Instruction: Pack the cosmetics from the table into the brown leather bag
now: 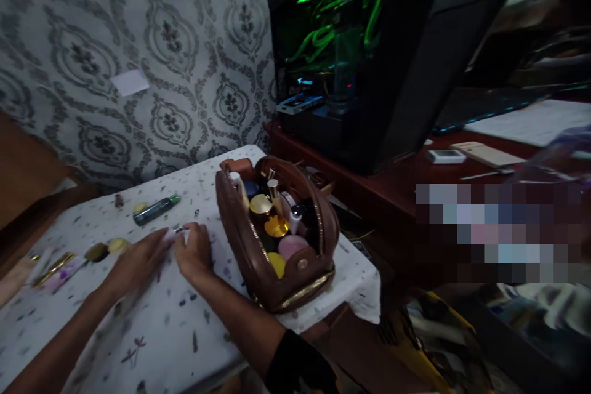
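My left hand [144, 253] and my right hand [194, 251] meet low over the patterned white cloth. Between their fingers is a small pale lilac item with a shiny silvery end [174, 232], partly covered, its kind unclear. Both hands look closed on it. Just beyond them lies a dark teal bottle [154, 212] on its side. To the right of my right hand stands an open brown cosmetic bag [240, 246], packed with jars and small bottles. Among these are a gold lid [261, 204], a pink lid [293, 247] and a white-topped bottle [295, 218].
Left of my hands lie small yellowish round items [118, 245], a gold-coloured stick [54, 269] and a purple-patterned packet [67, 274]. Behind the bag, a black computer case [351, 74] with green lights stands on a dark red desk [397, 181]. A patterned wall [198, 61] closes off the back.
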`<state>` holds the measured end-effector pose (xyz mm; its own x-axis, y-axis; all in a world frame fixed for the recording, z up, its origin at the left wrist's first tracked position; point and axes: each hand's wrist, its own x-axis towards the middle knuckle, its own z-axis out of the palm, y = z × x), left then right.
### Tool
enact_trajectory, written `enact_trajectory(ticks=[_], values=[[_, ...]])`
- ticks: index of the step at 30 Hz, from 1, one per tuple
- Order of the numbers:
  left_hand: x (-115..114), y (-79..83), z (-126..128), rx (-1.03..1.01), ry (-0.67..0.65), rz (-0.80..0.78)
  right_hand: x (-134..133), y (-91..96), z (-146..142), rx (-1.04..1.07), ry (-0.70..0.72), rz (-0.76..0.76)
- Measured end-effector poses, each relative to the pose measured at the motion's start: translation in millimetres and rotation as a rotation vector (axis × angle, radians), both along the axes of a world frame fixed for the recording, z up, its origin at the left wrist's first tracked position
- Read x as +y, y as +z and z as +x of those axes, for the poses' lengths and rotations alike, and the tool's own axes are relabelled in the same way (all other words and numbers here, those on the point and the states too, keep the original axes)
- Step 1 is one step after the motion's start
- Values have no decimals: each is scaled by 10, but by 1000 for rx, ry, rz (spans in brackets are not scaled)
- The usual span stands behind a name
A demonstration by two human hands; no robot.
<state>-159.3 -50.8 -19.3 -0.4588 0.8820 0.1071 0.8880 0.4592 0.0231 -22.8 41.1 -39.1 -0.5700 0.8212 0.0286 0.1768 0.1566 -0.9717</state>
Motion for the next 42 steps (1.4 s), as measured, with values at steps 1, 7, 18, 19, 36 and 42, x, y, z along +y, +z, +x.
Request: enact_trajectory(ticks=[1, 7, 18, 19, 36, 42], values=[[-32, 19, 67, -66, -8, 21, 9, -8, -9, 9, -15, -3], [-171, -11, 299, 24, 35, -99, 50, -83, -61, 43, -10, -35], [-685, 69, 616, -257, -91, -93, 153, -236, -139, 183, -35, -79], [-705, 70, 662, -242, -78, -70, 159, -256, -149, 199, -35, -93], [-737, 48, 731, -266, 35, 285, 182, -386, -247, 359, 52, -362], [-732, 37, 786, -304, 2, 445, 188, -344, -188, 339, -14, -278]])
